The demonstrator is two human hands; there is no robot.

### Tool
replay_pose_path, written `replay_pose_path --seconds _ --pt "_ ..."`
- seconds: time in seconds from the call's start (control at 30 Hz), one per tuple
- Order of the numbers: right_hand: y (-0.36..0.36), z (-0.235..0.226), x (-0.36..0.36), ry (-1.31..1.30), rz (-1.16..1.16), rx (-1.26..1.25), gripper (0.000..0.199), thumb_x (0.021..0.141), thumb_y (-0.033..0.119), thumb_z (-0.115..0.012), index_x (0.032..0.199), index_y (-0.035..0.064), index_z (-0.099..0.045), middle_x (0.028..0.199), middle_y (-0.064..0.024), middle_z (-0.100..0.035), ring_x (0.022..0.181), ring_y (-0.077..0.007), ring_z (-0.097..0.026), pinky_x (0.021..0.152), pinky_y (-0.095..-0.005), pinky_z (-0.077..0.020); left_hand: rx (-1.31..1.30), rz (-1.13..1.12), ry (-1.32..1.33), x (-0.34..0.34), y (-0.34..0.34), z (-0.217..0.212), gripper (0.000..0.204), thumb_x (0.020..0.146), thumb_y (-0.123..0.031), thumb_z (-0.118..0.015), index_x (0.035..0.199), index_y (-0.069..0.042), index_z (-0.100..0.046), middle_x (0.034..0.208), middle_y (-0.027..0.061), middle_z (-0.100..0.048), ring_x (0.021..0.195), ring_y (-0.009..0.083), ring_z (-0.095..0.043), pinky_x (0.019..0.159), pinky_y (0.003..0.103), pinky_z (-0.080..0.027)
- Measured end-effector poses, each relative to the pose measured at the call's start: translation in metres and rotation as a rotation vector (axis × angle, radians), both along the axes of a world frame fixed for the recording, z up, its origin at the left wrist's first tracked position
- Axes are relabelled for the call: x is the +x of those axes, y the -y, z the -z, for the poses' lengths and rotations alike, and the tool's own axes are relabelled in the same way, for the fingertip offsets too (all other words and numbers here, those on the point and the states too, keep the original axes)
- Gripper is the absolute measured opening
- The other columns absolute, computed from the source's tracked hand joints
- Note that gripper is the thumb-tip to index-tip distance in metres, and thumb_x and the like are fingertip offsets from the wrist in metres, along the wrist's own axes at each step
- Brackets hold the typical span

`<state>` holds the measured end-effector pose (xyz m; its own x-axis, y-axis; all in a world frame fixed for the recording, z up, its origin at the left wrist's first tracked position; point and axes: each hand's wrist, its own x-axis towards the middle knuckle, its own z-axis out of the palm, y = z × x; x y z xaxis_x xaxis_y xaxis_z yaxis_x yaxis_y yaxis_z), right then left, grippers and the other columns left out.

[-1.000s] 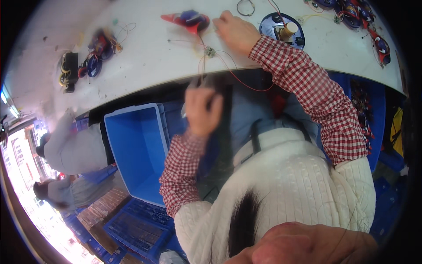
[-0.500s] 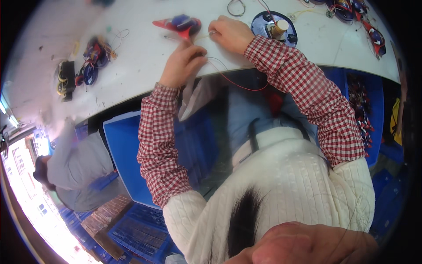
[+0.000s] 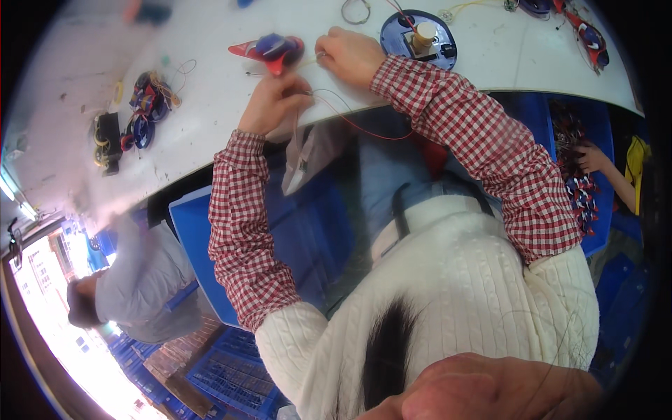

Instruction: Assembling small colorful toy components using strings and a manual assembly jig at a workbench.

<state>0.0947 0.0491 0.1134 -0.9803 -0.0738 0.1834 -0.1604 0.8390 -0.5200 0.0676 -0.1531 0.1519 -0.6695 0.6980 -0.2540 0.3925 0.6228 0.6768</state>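
Note:
My left hand [image 3: 273, 103] is closed at the table's front edge, fingertips pinched around a thin wire. A loop of thin red wire [image 3: 360, 130] runs from these fingers, past the edge, toward my right sleeve. Just beyond the left hand lies a red and blue plastic piece [image 3: 273, 49] with pointed ends. My right hand [image 3: 350, 57] is closed too, thumb and finger pinching the end of a pale yellowish wire [image 3: 308, 63] that stretches toward the left hand. Next to the right hand sits a round blue casing [image 3: 432, 50] holding a cream cylinder [image 3: 424, 35].
Several wired parts [image 3: 148, 105] and a black block [image 3: 108, 143] lie on the left of the white table [image 3: 210, 105]. A clear bag [image 3: 299, 168] hangs below its edge. Blue bins [image 3: 189, 231] stand below; a co-worker's hand [image 3: 591, 157] reaches into the right one.
The view has shifted slightly, so the table things sit further left. A co-worker's hand has come into the right bin. My hands keep their pinches.

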Motion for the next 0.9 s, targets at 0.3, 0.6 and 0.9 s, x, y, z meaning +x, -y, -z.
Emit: replay_pose_path --seconds 0.3,0.6,0.9 --pt "0.003 0.005 -0.003 0.028 0.003 -0.041 0.020 0.089 0.024 -0.053 0.097 0.0099 -0.066 0.095 -0.0089 -0.060 0.084 -0.0298 -0.060 0.077 -0.0369 -0.0496 0.010 -0.075 -0.006 0.002 0.003 0.004 0.021 0.082 -0.017 -0.067 0.099 -0.006 -0.064 0.086 0.0063 -0.058 0.076 0.0165 -0.054 0.071 0.027 -0.045" --pt "0.005 0.005 -0.007 0.092 -0.027 -0.132 0.023 0.087 0.026 -0.053 0.094 0.0090 -0.067 0.095 -0.0098 -0.060 0.084 -0.0304 -0.060 0.077 -0.0375 -0.0487 0.187 -0.757 -0.113 0.018 -0.013 0.003 0.029 0.085 -0.023 -0.066 0.103 -0.001 -0.060 0.085 0.0067 -0.058 0.064 0.0111 -0.054 0.056 0.019 -0.044" --pt "0.008 0.014 0.000 0.038 -0.068 -0.123 0.022 0.087 0.024 -0.053 0.094 0.0073 -0.066 0.095 -0.0105 -0.060 0.083 -0.0310 -0.060 0.076 -0.0374 -0.0487 0.506 -0.861 0.141 -0.005 -0.003 -0.001 0.037 0.087 -0.023 -0.063 0.113 0.002 -0.055 0.094 0.0086 -0.057 0.073 0.0130 -0.054 0.064 0.019 -0.046"
